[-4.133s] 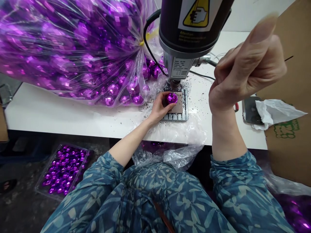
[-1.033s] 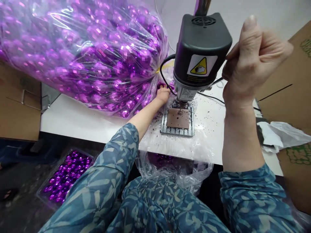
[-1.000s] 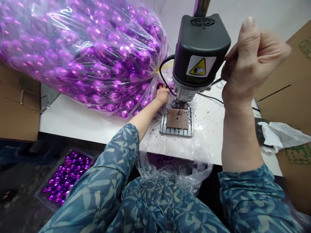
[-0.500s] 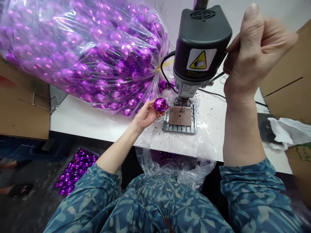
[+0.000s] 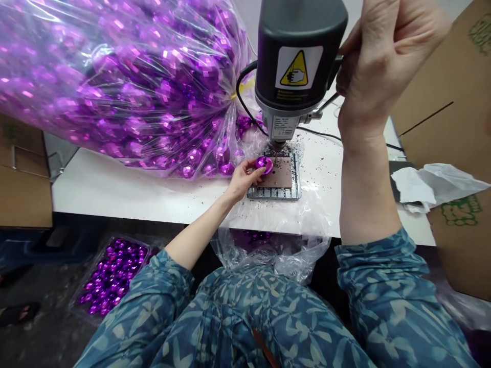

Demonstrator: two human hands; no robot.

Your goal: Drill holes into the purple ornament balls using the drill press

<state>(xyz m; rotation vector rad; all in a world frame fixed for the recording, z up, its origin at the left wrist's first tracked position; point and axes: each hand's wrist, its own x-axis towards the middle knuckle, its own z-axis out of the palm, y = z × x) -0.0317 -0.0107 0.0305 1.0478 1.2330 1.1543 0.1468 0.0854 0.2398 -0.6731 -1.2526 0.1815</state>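
Observation:
My left hand (image 5: 245, 177) grips a small faceted purple ball (image 5: 264, 164) at the left edge of the brown pad on the drill's metal base plate (image 5: 273, 193). The ball sits just left of the drill bit under the dark drill press head (image 5: 299, 51). Raised high beside the machine, my right hand (image 5: 378, 56) is closed round the thin metal feed lever (image 5: 325, 104). A large clear bag (image 5: 123, 82) packed with purple balls lies on the white table (image 5: 115, 189), touching the drill's left side.
A clear plastic sheet (image 5: 280, 225) hangs over the table's front edge, strewn with dark shavings. A tray of purple balls (image 5: 109, 273) stands on the floor at the left. Cardboard boxes (image 5: 452, 128) and crumpled white plastic (image 5: 433, 184) are at the right.
My left hand drew a purple ball from the bag's mouth and carried it right, down onto the drill's base plate. My right hand has stayed on the lever.

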